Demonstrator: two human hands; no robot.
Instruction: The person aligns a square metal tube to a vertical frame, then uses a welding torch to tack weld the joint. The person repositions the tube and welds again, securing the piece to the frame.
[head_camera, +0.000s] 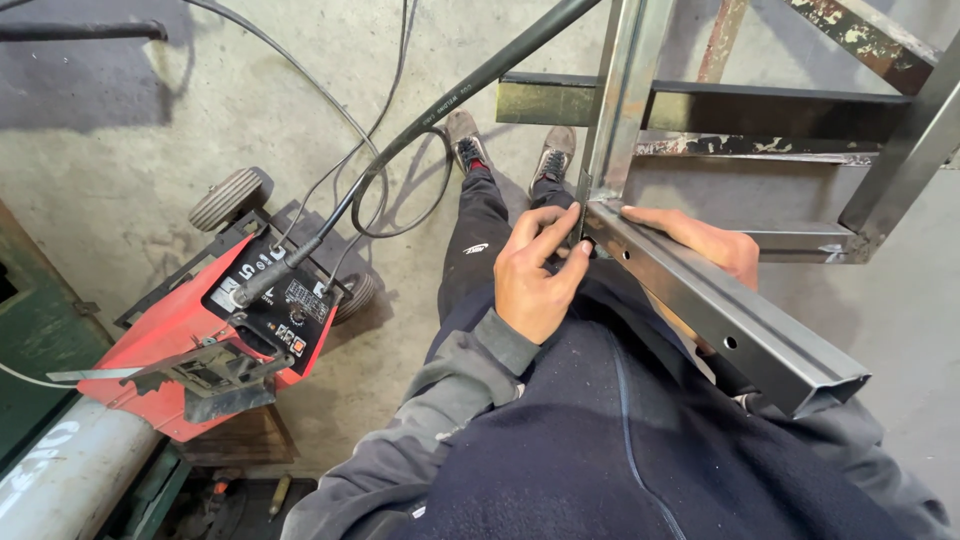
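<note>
Holding: my left hand (535, 275) is at the corner joint where the long steel bar (720, 315) meets the upright steel post (625, 95).
Left fingers: they are curled and pressed together, pinching the edge of the joint.
Right hand (700, 245): it lies flat along the far side of the bar, fingers stretched out and close together, not gripping.
Where the bar is: it sticks out over my lap, part of a metal frame (890, 150).
Nearby: a red welding machine (215, 335) sits on the concrete floor (130, 140), with black cables (400, 150) running past my shoes (510, 150).
What could go wrong: I think the sharp steel edge could cut my bare fingers if they slip. The cables could trip me if I step back.
</note>
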